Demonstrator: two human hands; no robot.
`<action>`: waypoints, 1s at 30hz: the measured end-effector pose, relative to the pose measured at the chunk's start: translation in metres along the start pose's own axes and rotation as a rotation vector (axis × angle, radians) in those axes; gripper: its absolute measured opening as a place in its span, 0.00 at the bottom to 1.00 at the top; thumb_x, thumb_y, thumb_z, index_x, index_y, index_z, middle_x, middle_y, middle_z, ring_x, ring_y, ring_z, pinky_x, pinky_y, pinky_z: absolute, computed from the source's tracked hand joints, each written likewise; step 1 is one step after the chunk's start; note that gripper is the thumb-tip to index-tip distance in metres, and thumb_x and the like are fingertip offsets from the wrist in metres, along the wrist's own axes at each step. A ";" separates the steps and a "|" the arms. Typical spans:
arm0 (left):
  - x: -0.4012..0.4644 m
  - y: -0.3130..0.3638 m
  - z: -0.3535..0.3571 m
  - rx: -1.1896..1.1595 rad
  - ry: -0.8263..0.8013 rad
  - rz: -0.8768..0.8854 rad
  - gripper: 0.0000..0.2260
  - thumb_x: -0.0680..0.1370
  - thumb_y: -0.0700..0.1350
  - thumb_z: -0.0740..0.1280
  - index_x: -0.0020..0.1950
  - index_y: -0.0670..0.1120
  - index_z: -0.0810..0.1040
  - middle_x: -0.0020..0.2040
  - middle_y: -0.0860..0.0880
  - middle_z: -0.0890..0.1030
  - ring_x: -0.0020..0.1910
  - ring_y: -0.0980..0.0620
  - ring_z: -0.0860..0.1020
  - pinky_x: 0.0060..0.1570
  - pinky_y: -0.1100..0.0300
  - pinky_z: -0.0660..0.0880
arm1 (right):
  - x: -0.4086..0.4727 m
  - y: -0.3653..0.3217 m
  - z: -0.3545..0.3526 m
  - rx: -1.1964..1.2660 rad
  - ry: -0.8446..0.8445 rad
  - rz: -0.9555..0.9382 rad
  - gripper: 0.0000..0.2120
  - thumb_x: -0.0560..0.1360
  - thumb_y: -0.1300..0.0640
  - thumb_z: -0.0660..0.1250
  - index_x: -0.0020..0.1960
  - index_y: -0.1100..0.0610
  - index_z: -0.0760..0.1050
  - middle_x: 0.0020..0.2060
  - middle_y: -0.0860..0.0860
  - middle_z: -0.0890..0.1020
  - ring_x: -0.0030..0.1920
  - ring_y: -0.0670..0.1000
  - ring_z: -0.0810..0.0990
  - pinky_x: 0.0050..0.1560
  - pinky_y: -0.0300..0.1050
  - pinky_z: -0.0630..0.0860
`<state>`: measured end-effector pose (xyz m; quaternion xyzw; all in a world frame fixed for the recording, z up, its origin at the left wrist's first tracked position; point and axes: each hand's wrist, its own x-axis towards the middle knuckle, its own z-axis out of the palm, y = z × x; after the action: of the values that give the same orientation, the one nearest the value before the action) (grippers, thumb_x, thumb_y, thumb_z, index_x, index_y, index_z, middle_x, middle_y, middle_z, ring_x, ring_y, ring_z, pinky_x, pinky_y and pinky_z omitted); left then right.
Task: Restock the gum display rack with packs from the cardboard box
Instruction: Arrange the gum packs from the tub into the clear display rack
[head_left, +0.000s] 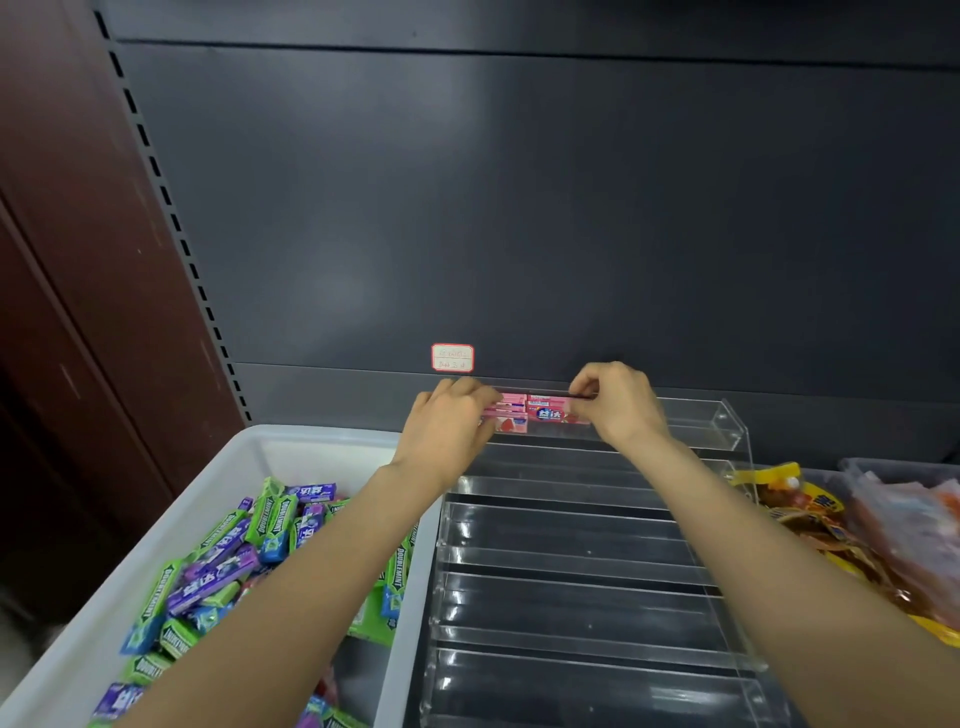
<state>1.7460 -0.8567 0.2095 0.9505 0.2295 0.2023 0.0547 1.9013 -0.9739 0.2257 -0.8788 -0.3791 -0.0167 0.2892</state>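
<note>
Pink gum packs (540, 414): slim rectangular cartons, glossy pink with a blue-and-white logo and a red fruit picture, lying lengthwise in the top tier of the rack, between the two hands. At least three show at the left hand's fingertips, one at the right's.

Left hand (451, 426): fingers curled over the left ends of the pink packs, gripping them.

Right hand (613, 402): thumb and forefinger pinched on the right end of one pink pack.

Display rack (582, 551): clear hard plastic, stepped into long shallow troughs with raised front lips, shiny. The tiers below the hands and between the forearms hold nothing.

White bin (171, 519): smooth, straight-walled, plastic by the look of it, under the left forearm. It holds loose gum packs (228, 561) in green, purple and blue, heaped at all angles.

Snack bags (852, 525): crinkled yellow and clear film, outside the right forearm.

Back panel (519, 208): flat dark metal beyond both hands, bearing a small red-bordered label (452, 357) just above the left hand.
</note>
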 end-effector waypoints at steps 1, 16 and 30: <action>-0.005 -0.001 -0.003 -0.030 0.024 -0.010 0.16 0.79 0.47 0.62 0.67 0.50 0.71 0.65 0.51 0.73 0.63 0.50 0.69 0.61 0.55 0.66 | -0.005 -0.005 0.000 0.023 0.025 -0.028 0.04 0.71 0.57 0.73 0.44 0.53 0.79 0.46 0.50 0.81 0.46 0.49 0.79 0.46 0.47 0.78; -0.186 -0.118 -0.043 -0.212 0.020 -0.439 0.13 0.76 0.44 0.68 0.59 0.46 0.78 0.56 0.46 0.80 0.57 0.46 0.76 0.56 0.54 0.72 | -0.137 -0.129 0.087 0.281 -0.277 -0.340 0.08 0.76 0.61 0.64 0.52 0.57 0.79 0.49 0.52 0.81 0.46 0.47 0.78 0.49 0.37 0.73; -0.226 -0.167 -0.030 -0.039 -0.336 -0.434 0.34 0.76 0.55 0.66 0.77 0.50 0.54 0.77 0.50 0.54 0.76 0.50 0.52 0.73 0.57 0.54 | -0.154 -0.158 0.161 -0.046 -0.689 -0.323 0.34 0.79 0.51 0.61 0.77 0.53 0.47 0.77 0.52 0.48 0.76 0.52 0.49 0.74 0.47 0.49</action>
<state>1.4809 -0.8113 0.1228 0.8980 0.4116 0.0297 0.1524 1.6548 -0.9052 0.1318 -0.7681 -0.5874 0.2258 0.1187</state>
